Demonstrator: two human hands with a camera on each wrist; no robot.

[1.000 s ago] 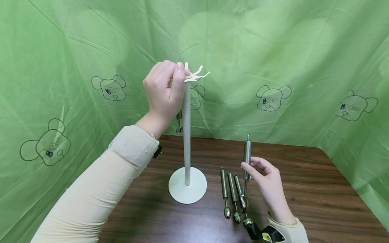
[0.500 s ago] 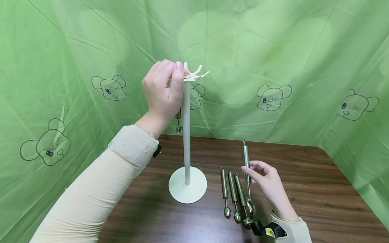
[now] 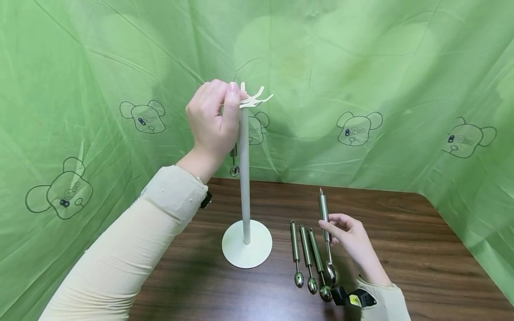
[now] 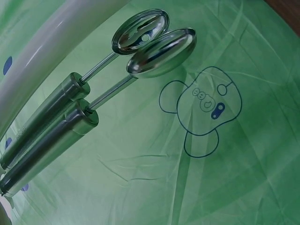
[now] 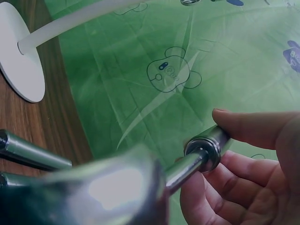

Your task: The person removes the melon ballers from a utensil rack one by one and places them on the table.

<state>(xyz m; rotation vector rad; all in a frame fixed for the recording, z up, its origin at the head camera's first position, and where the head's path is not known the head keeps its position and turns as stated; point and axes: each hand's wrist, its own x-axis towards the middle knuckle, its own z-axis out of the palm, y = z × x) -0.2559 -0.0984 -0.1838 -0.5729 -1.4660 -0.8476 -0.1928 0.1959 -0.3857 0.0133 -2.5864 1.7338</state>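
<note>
In the head view my left hand (image 3: 213,118) is curled at the top of a white hook stand (image 3: 245,174), thumb against its hooks. Two steel melon ballers (image 4: 161,54) with oval bowls hang close together beside the pole in the left wrist view, handle ends near that hand. My right hand (image 3: 349,232) pinches the handle of another melon baller (image 3: 323,209) between thumb and fingers. It is held upright, hanging loop up and bowl down, its bowl large and blurred in the right wrist view. Several finger joints of the left hand are hidden.
Three more melon ballers (image 3: 306,254) lie side by side on the brown wooden table (image 3: 192,276), left of the right hand. The stand's round base (image 3: 234,252) sits left of them. Green cloth (image 3: 305,53) with bear drawings encloses the back and sides.
My right hand has moved slightly down with its melon baller, whose top now leans left and whose bowl has shifted right. The left hand stays at the stand's top.
</note>
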